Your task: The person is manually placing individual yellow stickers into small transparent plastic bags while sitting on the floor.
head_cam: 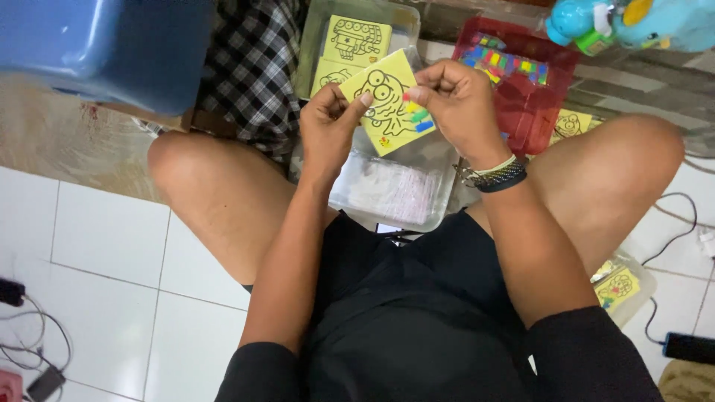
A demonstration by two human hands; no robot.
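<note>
I sit cross-legged on the floor and hold a yellow square card (387, 123) with a black cartoon outline in front of me. My left hand (331, 126) pinches its left edge, thumb on the face. My right hand (458, 100) grips the right edge, fingertips by small coloured strips, red, green and blue, attached to the card. A braided bracelet sits on my right wrist. Under the card lies a clear plastic tray (432, 208) with small clear packets.
A clear box (309, 52) behind holds more yellow cards. A red tray (544, 104) carries coloured tubes. A blue stool (112, 45) stands far left, a blue toy (633, 22) far right. Another container (640, 290) with yellow cards lies by my right thigh. Cables run along both sides.
</note>
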